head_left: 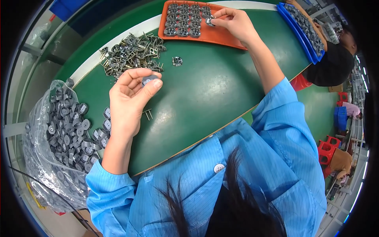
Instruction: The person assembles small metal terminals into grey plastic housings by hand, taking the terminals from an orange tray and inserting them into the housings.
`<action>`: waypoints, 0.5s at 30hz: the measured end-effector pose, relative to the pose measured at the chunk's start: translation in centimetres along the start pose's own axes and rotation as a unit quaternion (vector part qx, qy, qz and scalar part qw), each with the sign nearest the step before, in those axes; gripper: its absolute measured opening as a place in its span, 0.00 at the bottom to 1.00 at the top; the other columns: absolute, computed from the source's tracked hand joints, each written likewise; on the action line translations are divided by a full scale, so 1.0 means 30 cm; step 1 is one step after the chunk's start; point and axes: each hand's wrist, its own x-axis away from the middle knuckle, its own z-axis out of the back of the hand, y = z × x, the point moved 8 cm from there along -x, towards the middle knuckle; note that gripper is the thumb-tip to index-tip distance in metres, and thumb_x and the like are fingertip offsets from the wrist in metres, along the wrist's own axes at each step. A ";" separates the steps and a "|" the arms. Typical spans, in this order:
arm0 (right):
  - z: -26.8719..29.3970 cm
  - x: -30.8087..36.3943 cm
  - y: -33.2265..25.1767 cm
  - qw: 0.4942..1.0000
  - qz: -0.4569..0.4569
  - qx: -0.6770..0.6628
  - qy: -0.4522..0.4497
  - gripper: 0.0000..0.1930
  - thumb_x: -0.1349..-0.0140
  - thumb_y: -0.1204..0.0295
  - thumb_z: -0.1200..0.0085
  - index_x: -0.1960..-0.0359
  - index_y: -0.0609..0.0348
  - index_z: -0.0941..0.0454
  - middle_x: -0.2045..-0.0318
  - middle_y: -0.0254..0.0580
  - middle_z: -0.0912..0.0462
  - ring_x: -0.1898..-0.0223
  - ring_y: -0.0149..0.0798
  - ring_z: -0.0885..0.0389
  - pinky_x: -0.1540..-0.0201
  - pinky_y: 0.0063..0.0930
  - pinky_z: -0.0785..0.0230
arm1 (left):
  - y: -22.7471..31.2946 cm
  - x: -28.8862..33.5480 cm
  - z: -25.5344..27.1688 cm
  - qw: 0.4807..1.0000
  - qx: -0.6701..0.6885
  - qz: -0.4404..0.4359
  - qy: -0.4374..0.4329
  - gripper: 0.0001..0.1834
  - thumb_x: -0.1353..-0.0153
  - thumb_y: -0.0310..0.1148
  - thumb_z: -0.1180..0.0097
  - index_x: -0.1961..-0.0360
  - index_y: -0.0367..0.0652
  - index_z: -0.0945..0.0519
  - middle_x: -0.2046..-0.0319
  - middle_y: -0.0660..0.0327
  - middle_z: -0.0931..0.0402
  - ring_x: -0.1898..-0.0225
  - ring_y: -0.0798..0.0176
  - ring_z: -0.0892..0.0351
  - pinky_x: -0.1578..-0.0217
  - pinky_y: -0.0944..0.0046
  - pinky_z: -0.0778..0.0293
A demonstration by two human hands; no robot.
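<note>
Between thumb and fingers, my left hand (132, 96) pinches a round grey plastic housing (149, 79) above the green bench. My right hand (235, 24) reaches over the orange tray (221, 36) and pinches a small round part with a circuit board (210, 21) at the end of the rows. Assembled round parts (182, 19) stand in rows on the tray's left side. A heap of circuit boards with metal pins (132, 53) lies beyond my left hand. One loose circuit board (177, 61) lies apart from it, nearer the tray.
A clear plastic bag (37, 158) spills many grey housings (65, 130) onto the bench at left. Loose metal pins (148, 114) lie beside my left wrist. A blue tray (304, 33) full of parts sits far right, by another person (333, 59) in black. Red stools (328, 149) stand beyond.
</note>
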 end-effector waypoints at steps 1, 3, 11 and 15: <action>-0.005 -0.018 0.010 1.000 0.002 0.002 -0.001 0.07 0.44 0.75 0.38 0.65 0.63 0.19 0.69 0.37 0.17 0.66 0.26 0.20 0.58 0.19 0.29 | -0.003 -0.001 0.006 1.000 0.015 0.005 0.003 0.18 0.46 0.22 0.36 0.55 0.33 0.27 0.60 0.53 0.21 0.58 0.65 0.20 0.54 0.68 0.24; -0.025 -0.042 0.042 0.999 -0.016 -0.031 -0.005 0.07 0.45 0.75 0.37 0.65 0.62 0.19 0.71 0.35 0.17 0.67 0.24 0.21 0.61 0.17 0.31 | 0.003 -0.006 0.017 0.999 0.038 0.027 0.011 0.19 0.46 0.21 0.36 0.55 0.32 0.27 0.59 0.52 0.21 0.56 0.62 0.20 0.54 0.67 0.23; -0.022 -0.130 0.091 1.000 -0.012 0.020 -0.006 0.08 0.47 0.70 0.35 0.68 0.61 0.19 0.74 0.30 0.19 0.70 0.23 0.23 0.64 0.20 0.31 | 0.016 -0.017 0.042 1.000 0.012 -0.006 0.009 0.19 0.47 0.22 0.35 0.55 0.35 0.27 0.59 0.54 0.20 0.61 0.70 0.21 0.59 0.73 0.26; -0.032 -0.130 0.045 0.991 -0.018 0.127 0.028 0.16 0.56 0.69 0.30 0.67 0.63 0.21 0.75 0.38 0.19 0.72 0.31 0.21 0.67 0.24 0.27 | 0.027 -0.013 0.040 0.999 -0.018 -0.027 0.012 0.17 0.45 0.23 0.36 0.55 0.35 0.26 0.59 0.57 0.21 0.60 0.70 0.22 0.60 0.73 0.26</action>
